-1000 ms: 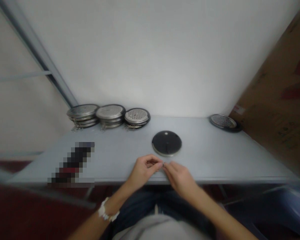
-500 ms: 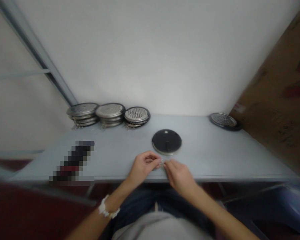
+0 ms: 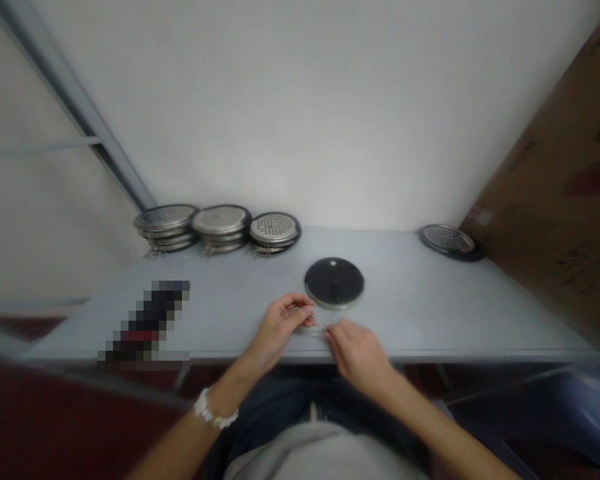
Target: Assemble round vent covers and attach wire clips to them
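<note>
Just in front of the round black disc [image 3: 335, 283], my left hand [image 3: 285, 327] pinches thin, pale wires [image 3: 316, 328]. A shiny bit shows at its fingertips. My right hand [image 3: 357, 345] is closed too, thumb against forefinger, at the other side of the same fine strands. Blur hides exactly what these wires belong to. The disc lies flat on the grey table [image 3: 420, 313], with a pale spot near its far edge and a metallic rim. Neither hand covers it.
Stacks of round perforated metal plates, a left stack [image 3: 167, 227], a middle stack [image 3: 221, 228] and a right stack [image 3: 275, 232], stand by the wall. One more plate [image 3: 450, 241] lies at the far right, beside a cardboard box [image 3: 550, 220]. A pixelated dark object [image 3: 147, 327] lies at left.
My left hand has moved slightly up and left, away from the right hand. The gap between the fingertips is wider, with thin strands showing in it. The disc stays put.
</note>
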`<state>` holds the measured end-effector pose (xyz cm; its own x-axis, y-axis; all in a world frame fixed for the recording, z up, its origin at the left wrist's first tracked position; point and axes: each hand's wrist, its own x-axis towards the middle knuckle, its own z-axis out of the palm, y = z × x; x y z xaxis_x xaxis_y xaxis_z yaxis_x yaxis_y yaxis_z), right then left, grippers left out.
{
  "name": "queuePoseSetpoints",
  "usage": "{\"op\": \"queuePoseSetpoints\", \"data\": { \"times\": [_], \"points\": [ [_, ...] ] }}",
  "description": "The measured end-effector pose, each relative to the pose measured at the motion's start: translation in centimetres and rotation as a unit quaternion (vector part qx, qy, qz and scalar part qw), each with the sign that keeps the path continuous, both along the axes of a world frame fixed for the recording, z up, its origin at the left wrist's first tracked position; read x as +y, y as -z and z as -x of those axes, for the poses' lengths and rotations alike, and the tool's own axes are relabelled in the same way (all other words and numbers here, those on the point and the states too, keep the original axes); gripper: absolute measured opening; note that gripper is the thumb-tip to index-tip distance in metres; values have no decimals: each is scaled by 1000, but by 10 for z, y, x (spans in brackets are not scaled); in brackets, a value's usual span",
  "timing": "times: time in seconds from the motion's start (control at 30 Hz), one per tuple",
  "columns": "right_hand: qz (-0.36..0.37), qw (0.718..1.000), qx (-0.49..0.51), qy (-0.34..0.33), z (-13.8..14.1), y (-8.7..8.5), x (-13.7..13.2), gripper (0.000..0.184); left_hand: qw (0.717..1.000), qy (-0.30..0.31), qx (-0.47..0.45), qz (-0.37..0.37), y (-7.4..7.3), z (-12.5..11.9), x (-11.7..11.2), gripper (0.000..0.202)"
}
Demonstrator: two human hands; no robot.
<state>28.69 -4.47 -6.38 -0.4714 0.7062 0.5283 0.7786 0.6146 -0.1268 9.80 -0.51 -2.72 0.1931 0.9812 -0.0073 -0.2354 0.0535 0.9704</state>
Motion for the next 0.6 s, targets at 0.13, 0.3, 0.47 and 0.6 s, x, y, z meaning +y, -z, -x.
{"op": "queuePoseSetpoints", "data": {
  "times": [0.13,0.3,0.47,0.6],
  "points": [
    [2,1000,-1,4,0,0,-1,32,1000,0,-7,4,-1,0,0,28],
    [8,1000,1,3,1,0,-1,31,999,-1,-37,19,0,1,3,30],
    [-11,999,37,-29,-1,-5,-3,30,997,1,-65,35,1,3,4,34],
    [3,982,131,-133,3,-17,-16,21,996,2,-72,44,1,4,3,34]
  ]
}}
